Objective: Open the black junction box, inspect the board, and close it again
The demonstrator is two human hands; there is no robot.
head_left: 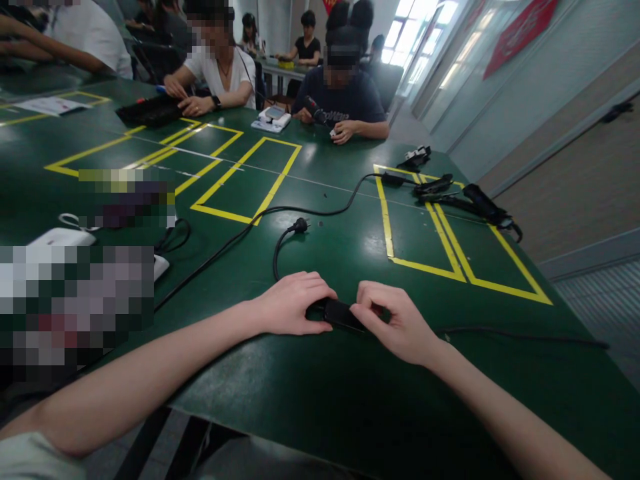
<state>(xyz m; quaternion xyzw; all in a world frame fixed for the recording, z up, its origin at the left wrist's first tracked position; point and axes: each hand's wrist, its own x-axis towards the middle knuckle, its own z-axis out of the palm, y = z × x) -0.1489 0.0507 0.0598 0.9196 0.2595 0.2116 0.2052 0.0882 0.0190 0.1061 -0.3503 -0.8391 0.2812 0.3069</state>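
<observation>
Black block, lower centre: left hand clasping one end, right hand pinching the other; tugging could be straining the cord.

Black oblong block, slightly tilted, partly hidden

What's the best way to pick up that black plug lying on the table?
I'd pinch the plug by its thick body, probably from above: nothing covers it, its prongs point toward the picture's right, and its cord curves away from the other end.
</observation>
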